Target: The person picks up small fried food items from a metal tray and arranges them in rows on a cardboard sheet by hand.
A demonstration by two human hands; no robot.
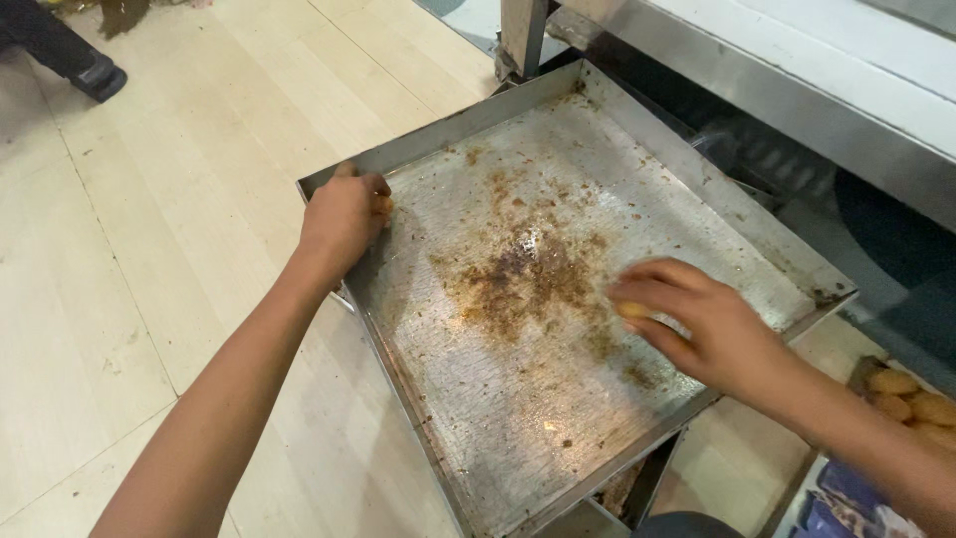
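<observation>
A large square metal tray (518,418) with low walls tilts out over the floor, its bottom greasy and strewn with brown crumbs (528,279) in the middle. My left hand (344,219) grips the tray's left rim near the far corner, fingers curled over the wall. My right hand (687,314) lies flat inside the tray on its right side, fingers spread over the crumbs. A small yellowish piece (632,310) shows under its fingertips; I cannot tell if the hand holds it.
A steel counter (797,90) runs along the top right, with a dark space beneath it. Golden fried pieces (911,399) lie at the right edge. Pale tiled floor (149,249) spreads to the left, where another person's dark shoe (95,75) stands at the top.
</observation>
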